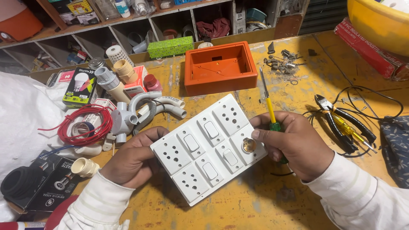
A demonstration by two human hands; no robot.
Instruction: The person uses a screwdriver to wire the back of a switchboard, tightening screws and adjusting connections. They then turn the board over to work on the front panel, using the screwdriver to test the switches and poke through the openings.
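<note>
The fingers of the left hand curl under and against the near-left edge of a white switch plate, thumb on top at the corner; the right hand pinches the plate's right edge near a round clear indicator lamp while also clasping a screwdriver with a yellow-green handle, its shaft pointing away.

The yellow, scuffed workbench carries everything. The plate is held tilted just above its middle. It looks like rigid moulded plastic, light and smooth-faced, so it probably slips less when held by its edges, as now, than by the face, where the rockers and sockets sit.

Beyond it lies an orange plastic box, open side up, just apart from the plate's far corner. To the left sit grey conduit bends, a red wire coil and a bulb carton, crowding that side. To the right are pliers among black cable, near the right hand. Small screws and scraps lie far right of the box.

Open bench shows mainly on the near side, below the plate.
</note>
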